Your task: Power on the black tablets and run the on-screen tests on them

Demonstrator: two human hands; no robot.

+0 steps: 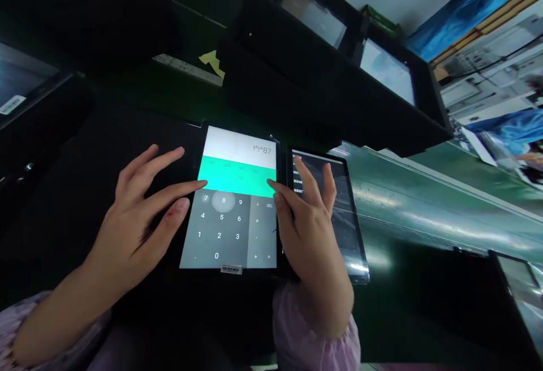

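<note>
A lit tablet lies in front of me, its screen showing a calculator keypad under a green band and a white strip. On its lower edge sits a small barcode label. My left hand reaches in from the left, fingers spread, index fingertip at the left edge of the green band. From the right comes my right hand, its index fingertip at the band's right side and its other fingers apart. Neither hand grips anything. Behind my right hand lies a second tablet with a dark screen and a list of text, partly covered.
A black partitioned box holding screens stands beyond the tablets. To the right runs a shiny metallic strip. Another device with a label is at far left, and one more screen at far right. Yellow paper lies behind.
</note>
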